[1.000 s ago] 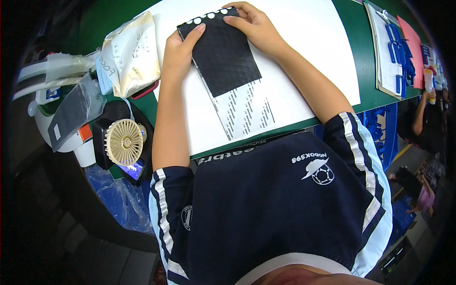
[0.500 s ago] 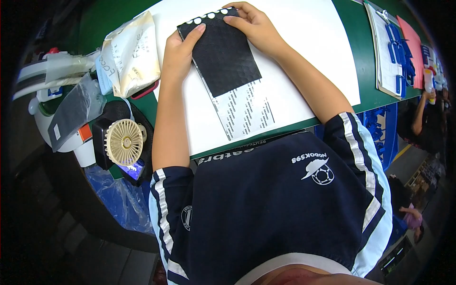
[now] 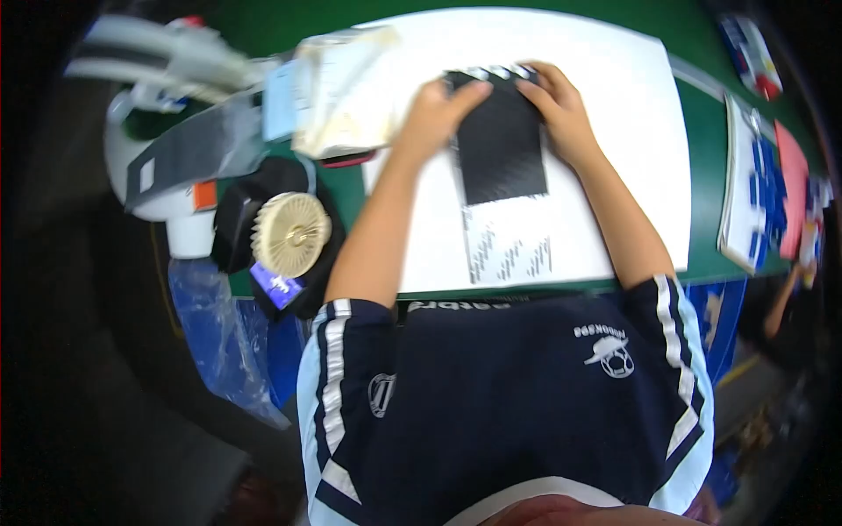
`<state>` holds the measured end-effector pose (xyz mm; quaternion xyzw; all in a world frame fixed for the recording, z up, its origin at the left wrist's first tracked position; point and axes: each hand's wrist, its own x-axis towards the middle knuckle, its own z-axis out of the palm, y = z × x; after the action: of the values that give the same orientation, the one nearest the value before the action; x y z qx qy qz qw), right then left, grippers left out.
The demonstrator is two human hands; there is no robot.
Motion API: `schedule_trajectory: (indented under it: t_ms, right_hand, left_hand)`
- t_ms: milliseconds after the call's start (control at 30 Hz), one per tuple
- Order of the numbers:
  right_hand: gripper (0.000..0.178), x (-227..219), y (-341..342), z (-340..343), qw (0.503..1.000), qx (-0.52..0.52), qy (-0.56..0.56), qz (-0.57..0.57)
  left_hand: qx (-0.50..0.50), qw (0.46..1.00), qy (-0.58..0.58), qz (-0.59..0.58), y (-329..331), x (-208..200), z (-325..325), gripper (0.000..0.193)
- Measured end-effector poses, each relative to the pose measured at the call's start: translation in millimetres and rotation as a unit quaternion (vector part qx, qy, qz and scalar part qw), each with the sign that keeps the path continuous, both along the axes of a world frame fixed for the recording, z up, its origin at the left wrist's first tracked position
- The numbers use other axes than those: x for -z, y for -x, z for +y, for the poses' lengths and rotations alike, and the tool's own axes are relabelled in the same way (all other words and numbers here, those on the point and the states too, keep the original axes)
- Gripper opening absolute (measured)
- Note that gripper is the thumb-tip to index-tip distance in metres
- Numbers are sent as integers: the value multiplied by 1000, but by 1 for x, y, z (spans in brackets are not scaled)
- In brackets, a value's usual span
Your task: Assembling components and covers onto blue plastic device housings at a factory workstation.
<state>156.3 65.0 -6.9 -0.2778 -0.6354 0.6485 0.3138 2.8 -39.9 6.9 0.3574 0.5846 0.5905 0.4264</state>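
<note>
A black textured sheet (image 3: 503, 145) lies over a white printed strip (image 3: 507, 245), whose lower part shows below it. Small white spots run along the far edge of the black sheet. My left hand (image 3: 443, 114) grips its far left corner, thumb on top. At the far right corner, my right hand (image 3: 560, 110) pinches the same edge with the thumb above and fingers curled behind. Beneath both lies a large white sheet (image 3: 631, 175) on the green table (image 3: 706, 167). Some motion blur softens the hands, and the fingers under the edge are hidden.
To the left are a worn off-white packet (image 3: 346, 105), a grey plastic sleeve (image 3: 193, 145) and a cream handheld fan (image 3: 292, 235) near a lit phone (image 3: 276, 285). At right lie a clipboard (image 3: 738, 193) with blue parts (image 3: 768, 202) and a pink folder (image 3: 792, 188). Another person's arm (image 3: 783, 302) shows beyond.
The whole view has shifted and turned, so the table things sit further right and lower. The black sheet now appears straighter. Both hands keep their hold on its far corners.
</note>
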Motion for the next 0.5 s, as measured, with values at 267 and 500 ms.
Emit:
schedule_trajectory:
  t_ms: [267,500]
  right_hand:
    - [29,-23,11,18,980,77,-163,-85]
    - [32,-142,142,-61,853,-108,-510,26]
  left_hand:
    - [29,998,-59,-3,3,16,6,30]
    - [-40,982,-66,170,3,58,20,63]
